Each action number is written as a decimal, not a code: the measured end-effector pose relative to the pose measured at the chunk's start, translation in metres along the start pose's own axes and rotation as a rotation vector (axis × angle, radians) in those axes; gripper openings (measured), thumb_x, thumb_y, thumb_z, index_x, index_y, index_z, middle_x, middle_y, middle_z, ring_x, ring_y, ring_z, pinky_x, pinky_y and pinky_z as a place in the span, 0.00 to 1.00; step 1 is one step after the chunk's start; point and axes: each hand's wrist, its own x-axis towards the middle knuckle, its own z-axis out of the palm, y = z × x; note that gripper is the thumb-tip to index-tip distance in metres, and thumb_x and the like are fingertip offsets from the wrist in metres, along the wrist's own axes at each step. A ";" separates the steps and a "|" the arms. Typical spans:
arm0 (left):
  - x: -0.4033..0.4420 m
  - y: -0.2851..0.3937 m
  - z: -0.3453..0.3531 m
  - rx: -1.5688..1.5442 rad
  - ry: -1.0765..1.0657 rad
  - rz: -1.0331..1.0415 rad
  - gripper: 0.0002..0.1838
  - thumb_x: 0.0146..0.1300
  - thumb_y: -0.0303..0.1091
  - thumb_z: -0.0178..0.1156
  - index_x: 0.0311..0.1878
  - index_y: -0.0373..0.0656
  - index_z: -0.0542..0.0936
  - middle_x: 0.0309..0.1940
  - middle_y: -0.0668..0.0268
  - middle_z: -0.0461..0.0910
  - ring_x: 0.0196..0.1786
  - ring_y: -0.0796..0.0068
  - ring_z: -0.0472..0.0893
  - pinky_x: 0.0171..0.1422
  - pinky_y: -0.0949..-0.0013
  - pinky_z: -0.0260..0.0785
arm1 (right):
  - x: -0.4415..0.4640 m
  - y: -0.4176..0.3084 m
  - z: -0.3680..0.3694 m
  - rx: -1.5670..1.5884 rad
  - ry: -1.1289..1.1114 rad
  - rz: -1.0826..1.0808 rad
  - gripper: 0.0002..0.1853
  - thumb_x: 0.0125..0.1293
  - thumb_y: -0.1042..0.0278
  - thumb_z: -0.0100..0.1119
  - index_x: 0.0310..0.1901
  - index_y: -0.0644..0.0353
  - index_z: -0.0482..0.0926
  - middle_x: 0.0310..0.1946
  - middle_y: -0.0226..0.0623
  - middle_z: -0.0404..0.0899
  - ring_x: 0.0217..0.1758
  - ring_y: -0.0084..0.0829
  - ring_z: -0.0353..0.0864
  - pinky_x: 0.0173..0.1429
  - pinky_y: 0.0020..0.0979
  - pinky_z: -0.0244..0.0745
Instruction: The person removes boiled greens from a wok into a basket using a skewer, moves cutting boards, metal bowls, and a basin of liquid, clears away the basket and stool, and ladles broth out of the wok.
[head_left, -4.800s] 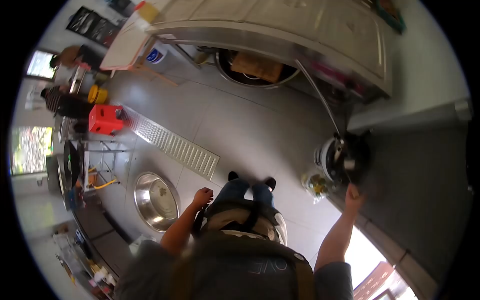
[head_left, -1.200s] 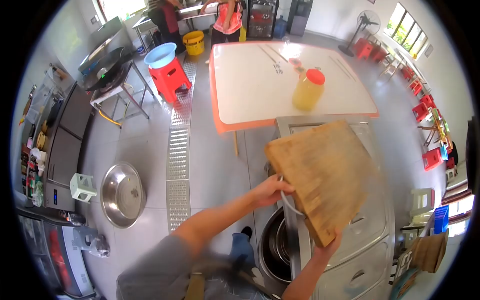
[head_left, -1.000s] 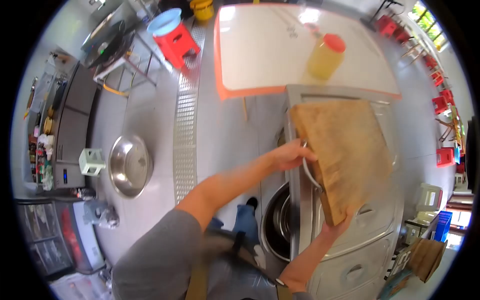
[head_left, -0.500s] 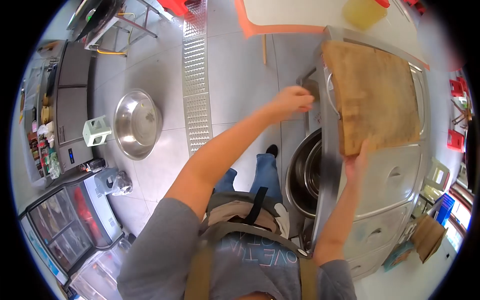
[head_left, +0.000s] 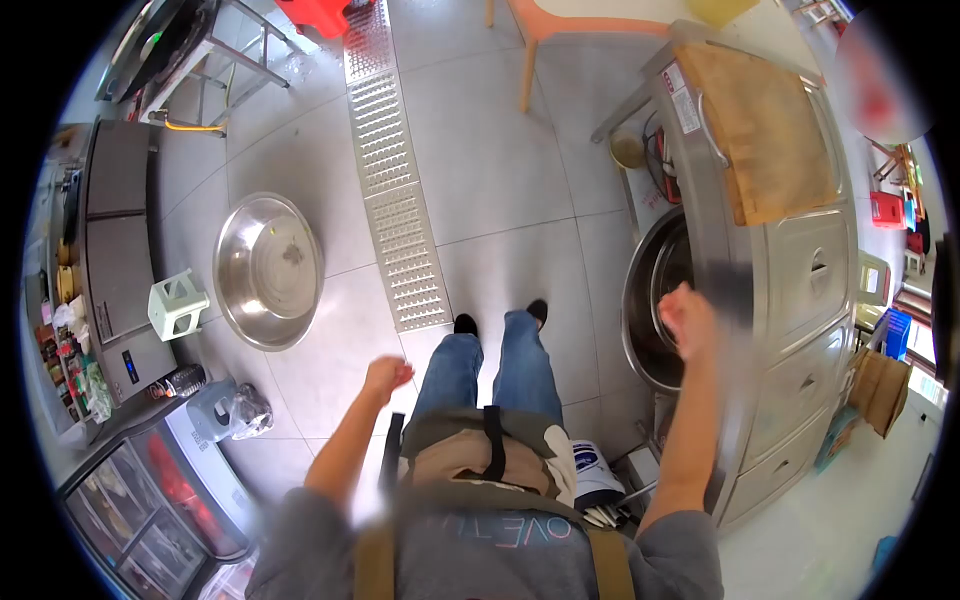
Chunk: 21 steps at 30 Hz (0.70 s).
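My left hand (head_left: 388,378) is closed in a loose fist over the floor, left of my legs. Nothing shows in its fingers. My right hand (head_left: 688,320) is also closed, in front of the metal basins (head_left: 640,345) under the counter, and no object shows in it. To the upper right, the wooden cutting board (head_left: 765,140) lies on the metal counter (head_left: 700,175), apart from both hands. A dark blurred patch on the counter's edge, beside my right hand, is too smeared to tell.
A large steel basin (head_left: 268,270) stands on the tiled floor beside a pale green stool (head_left: 178,305). A perforated drain grate (head_left: 395,200) crosses the floor ahead. An orange-edged table (head_left: 590,28) stands at the top. Glass-topped freezers (head_left: 150,500) line the lower left.
My left hand has moved away from the counter, down and to the left. My right hand has come off the cutting board's edge. The view has shifted, with both legs now showing more fully.
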 end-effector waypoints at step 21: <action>0.251 -0.074 0.402 0.604 -0.504 0.230 0.30 0.55 0.41 0.55 0.58 0.37 0.60 0.56 0.56 0.62 0.59 0.65 0.63 0.59 0.68 0.59 | 0.138 0.459 -0.266 0.769 0.911 0.448 0.16 0.53 0.61 0.61 0.40 0.60 0.71 0.32 0.33 0.70 0.32 0.28 0.70 0.42 0.27 0.71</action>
